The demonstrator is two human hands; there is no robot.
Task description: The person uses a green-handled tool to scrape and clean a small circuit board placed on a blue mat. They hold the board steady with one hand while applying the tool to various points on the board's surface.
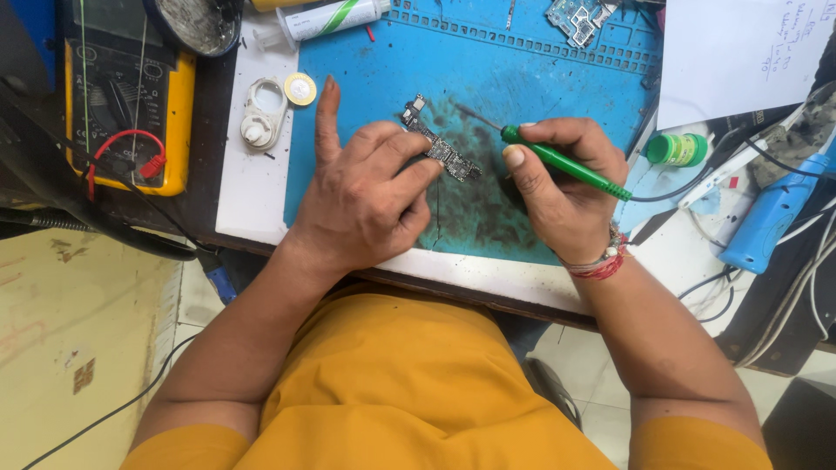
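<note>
At the far left a yellow multimeter [122, 104] is lying on the dark bench, its red lead looping across the front, and just right of it a white plastic piece [261, 113] and a two-coloured coin [300, 89] are sitting on the white board at the edge of the blue work mat [522, 70]. The left hand [366, 196] is resting on the mat with its index finger sticking straight up and away from the others, while the thumb and the bent middle fingers are closing on the near end of a narrow circuit board [440, 148], pinning it flat against the scorched, darkened middle of the mat (the board is lying at a slant, its far end pointing up and left). Just to the right, the right hand [566, 191] is gripping a green soldering iron [562, 163] like a pen, fingers curled snugly round the handle and thumb pressing along it; the thin metal tip is pointing left toward the board, lying close beside it, though whether it is touching cannot be told. A cord is trailing from the iron's back end toward the right, where a small green-capped jar [677, 150] is standing, and beyond it a blue tool [771, 218] is lying among cables under a sheet of white paper [740, 52].
</note>
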